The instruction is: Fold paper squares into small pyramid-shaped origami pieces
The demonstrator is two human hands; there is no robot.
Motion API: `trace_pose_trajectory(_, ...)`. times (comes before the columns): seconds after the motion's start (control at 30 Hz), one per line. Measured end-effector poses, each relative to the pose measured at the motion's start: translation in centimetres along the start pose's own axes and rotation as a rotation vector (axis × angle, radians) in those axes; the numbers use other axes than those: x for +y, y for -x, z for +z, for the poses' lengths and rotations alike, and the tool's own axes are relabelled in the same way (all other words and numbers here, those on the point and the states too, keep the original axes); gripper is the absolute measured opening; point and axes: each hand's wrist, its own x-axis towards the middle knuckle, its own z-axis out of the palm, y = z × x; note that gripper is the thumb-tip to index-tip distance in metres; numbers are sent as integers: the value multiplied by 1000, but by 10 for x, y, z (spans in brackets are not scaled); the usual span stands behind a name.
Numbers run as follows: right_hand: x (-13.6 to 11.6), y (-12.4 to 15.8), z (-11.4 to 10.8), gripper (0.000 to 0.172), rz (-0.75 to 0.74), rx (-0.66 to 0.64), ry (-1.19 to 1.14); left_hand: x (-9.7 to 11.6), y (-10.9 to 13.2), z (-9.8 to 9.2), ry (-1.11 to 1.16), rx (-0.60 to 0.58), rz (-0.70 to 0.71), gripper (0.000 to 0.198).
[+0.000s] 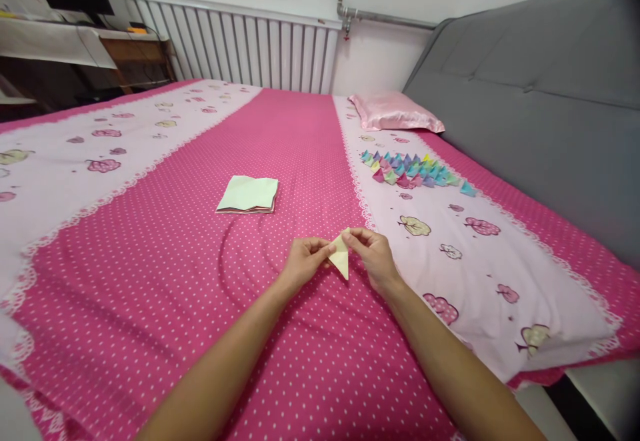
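Both hands meet over the pink dotted bedsheet [280, 161] and pinch a small pale yellow folded paper triangle [341, 257] that points downward. My left hand [303, 262] grips its left edge with closed fingers. My right hand [373, 254] pinches its top right corner. A stack of square paper sheets [248, 194], pale green on top, lies on the sheet a little beyond my left hand.
Several folded paper triangles [415, 171] in pink, blue, green and yellow lie in rows on the right of the bed. A pink pillow [394, 111] rests near the grey headboard [540, 94]. A white radiator [235, 44] lines the far wall.
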Motion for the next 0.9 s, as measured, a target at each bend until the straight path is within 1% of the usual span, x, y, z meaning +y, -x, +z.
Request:
trace_pose_trajectory(0.13,-1,-1,-1,20,-24,36,36,-3,-3,0,-8,-39,-26,23)
trace_pose_trajectory(0.3,1,-3,-3,18,-71,72,57,-6,-5,0,-21,-75,20,19)
trace_pose_trajectory(0.37,2,-4,-4,17,-73,64,56,-7,-5,0,-19,-73,28,17)
trace_pose_trajectory(0.47,2,-3,-2,17,-62,-30,53,-6,-5,0,8,-42,11,15)
trace_pose_trajectory(0.57,0,-1,-1,23,-42,-135,25,-2,-4,0,95,-4,-7,14)
trace_pose_trajectory(0.7,-2,1,-1,30,-58,-183,25,3,-1,-2,216,41,22,16)
trace_pose_trajectory(0.9,-4,3,-3,35,-66,-251,72,5,0,-2,261,67,38,15)
